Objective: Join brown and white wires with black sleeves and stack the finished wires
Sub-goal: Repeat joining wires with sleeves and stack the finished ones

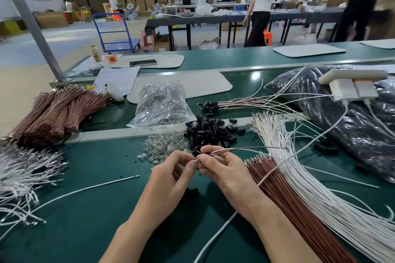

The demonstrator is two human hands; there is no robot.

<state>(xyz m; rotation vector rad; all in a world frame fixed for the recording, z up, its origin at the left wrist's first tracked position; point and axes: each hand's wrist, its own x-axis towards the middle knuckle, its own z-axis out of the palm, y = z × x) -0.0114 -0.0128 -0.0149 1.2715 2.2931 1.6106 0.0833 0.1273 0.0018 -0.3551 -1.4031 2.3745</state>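
Observation:
My left hand (171, 174) and my right hand (222, 168) meet over the green table, fingertips pinching the metal ends of a brown and white wire pair (239, 150) that trails off to the right. A pile of black sleeves (210, 131) lies just beyond my hands. Loose brown wires (284, 198) and white wires (316, 179) fan out under my right forearm. Finished wires with black sleeves (210, 105) are stacked further back, sleeve ends to the left.
Clear small parts (164, 147) are heaped left of the sleeves, with a clear bag (162, 104) behind. Bundled brown wires (55, 111) and white wires (23, 175) lie at left. A dark plastic bag (346, 117) and chargers (352, 89) sit at right. Two people stand beyond the belt.

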